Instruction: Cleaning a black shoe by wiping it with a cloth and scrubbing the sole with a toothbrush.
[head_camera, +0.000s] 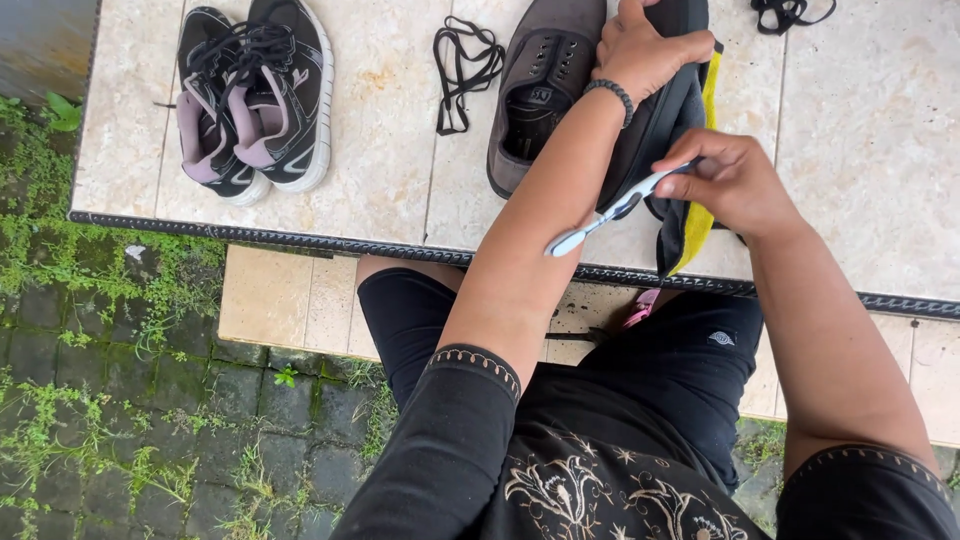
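Gripping a black shoe (655, 110) at the table's (400, 180) near edge, your left hand (640, 50) clasps its top. Your right hand (735, 180) pinches a toothbrush (610, 212) against its side. Beside it lies a gray shoe (545, 90).

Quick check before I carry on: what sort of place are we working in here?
Most likely an outdoor patio or yard. The tiled table stands over mossy paving stones with weeds in the joints. The left hand steadies a black shoe while the right hand holds a toothbrush.
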